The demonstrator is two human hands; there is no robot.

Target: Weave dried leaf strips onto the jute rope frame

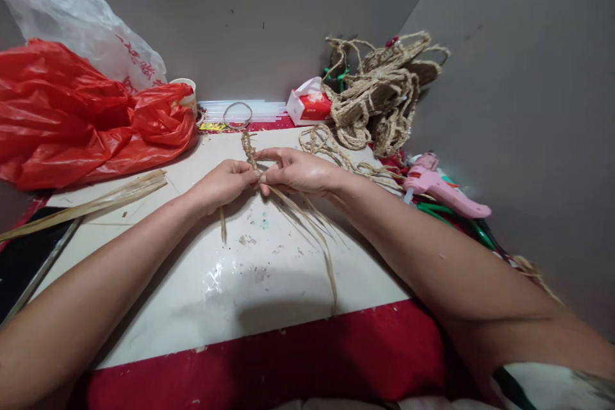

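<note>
A short braid of dried straw [248, 148] points away from me at the middle of the white board. My left hand [229, 184] pinches its near end from the left, fingers closed. From the right, my right hand [293, 172] grips the same spot between thumb and fingers, its index finger resting along the braid. Loose straw strands [319, 230] trail from under my right hand towards the board's near side. A shorter strand [223, 225] hangs down below my left hand. The exact crossing of strands between the fingertips is hidden.
Left are a red plastic bag [86, 122], flat straw strips [120, 197] and a dark tablet-like device [29, 262]. Behind lie clear sticks [266, 110], a wire ring [237, 115] and a tissue pack [310, 106]. Right are heaped braided cord [379, 96] and a pink glue gun [442, 187].
</note>
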